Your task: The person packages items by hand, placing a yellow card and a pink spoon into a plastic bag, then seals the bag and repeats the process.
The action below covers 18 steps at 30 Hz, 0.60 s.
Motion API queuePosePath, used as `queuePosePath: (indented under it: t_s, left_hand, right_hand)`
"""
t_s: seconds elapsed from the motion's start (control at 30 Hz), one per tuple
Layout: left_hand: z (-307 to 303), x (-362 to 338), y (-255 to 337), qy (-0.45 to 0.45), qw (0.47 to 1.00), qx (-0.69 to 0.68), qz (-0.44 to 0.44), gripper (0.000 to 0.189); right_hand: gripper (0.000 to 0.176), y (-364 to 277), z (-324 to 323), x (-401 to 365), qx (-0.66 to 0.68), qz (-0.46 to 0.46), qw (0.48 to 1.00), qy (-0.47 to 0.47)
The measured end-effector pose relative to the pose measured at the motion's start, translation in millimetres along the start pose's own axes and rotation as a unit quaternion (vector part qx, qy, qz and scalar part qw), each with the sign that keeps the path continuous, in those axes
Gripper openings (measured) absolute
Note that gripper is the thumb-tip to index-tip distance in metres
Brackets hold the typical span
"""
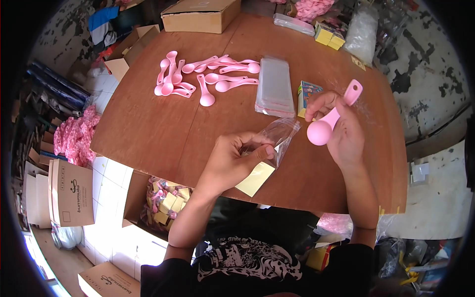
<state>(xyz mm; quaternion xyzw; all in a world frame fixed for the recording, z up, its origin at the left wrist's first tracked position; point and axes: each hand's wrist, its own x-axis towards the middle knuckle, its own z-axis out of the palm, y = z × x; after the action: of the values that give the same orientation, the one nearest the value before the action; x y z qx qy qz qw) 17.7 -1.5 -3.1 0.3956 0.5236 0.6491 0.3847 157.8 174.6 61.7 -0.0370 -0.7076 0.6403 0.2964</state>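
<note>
My left hand [236, 161] is closed on a clear plastic bag [287, 129], its thumb pressed against the fingers. Inside the lower part of the bag, a pale yellow card [256, 179] shows below the hand. To the right, my right hand [346, 133] grips a pink spoon [320, 133] above the table, bowl toward the bag and handle pointing up and away. Just beyond that hand, a small stack of printed cards [303, 101] is partly hidden by the fingers. Flat clear bags [275, 84] lie stacked beside it. Several loose pink spoons [207, 99] are spread farther left.
A cardboard box [198, 17] stands at the table's far edge. Yellow card stacks [329, 37] and a bulging clear bag [362, 32] are at the back right. On the floor at left, an open box holds packed yellow pieces [168, 200]; more cartons [71, 193] stand beyond.
</note>
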Motion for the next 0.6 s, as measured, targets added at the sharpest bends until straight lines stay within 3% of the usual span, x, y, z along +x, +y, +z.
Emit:
queuePosePath:
  t_s: [0.2,0.33,0.4,0.47,0.53,0.6]
  left_hand:
    - [9.0,0.9,3.6,-0.061,0.995,-0.061,-0.054,0.014]
    - [15.2,3.6,-2.0,-0.067,0.992,-0.102,0.012,0.013]
    - [15.7,3.6,-1.5,-0.049,0.992,-0.107,0.038,0.013]
    - [13.5,2.7,3.4,-0.053,0.993,-0.102,-0.021,0.016]
    - [13.4,2.9,0.1,-0.056,0.994,-0.095,-0.018,0.019]
    - [15.5,2.8,-1.4,-0.059,0.994,-0.089,-0.017,0.021]
  right_hand:
    - [0.056,0.1,3.8,4.0,-0.108,-0.017,0.991,-0.071]
    - [0.051,6.8,7.4,4.6,-0.126,-0.029,0.989,-0.069]
    - [0.049,8.1,6.7,3.3,-0.163,0.004,0.982,-0.092]
    - [0.048,5.6,9.2,1.5,-0.150,0.027,0.982,-0.114]
    - [0.047,5.3,11.4,0.0,-0.137,0.050,0.980,-0.134]
    - [0.056,5.6,13.2,-1.5,-0.160,0.089,0.966,-0.181]
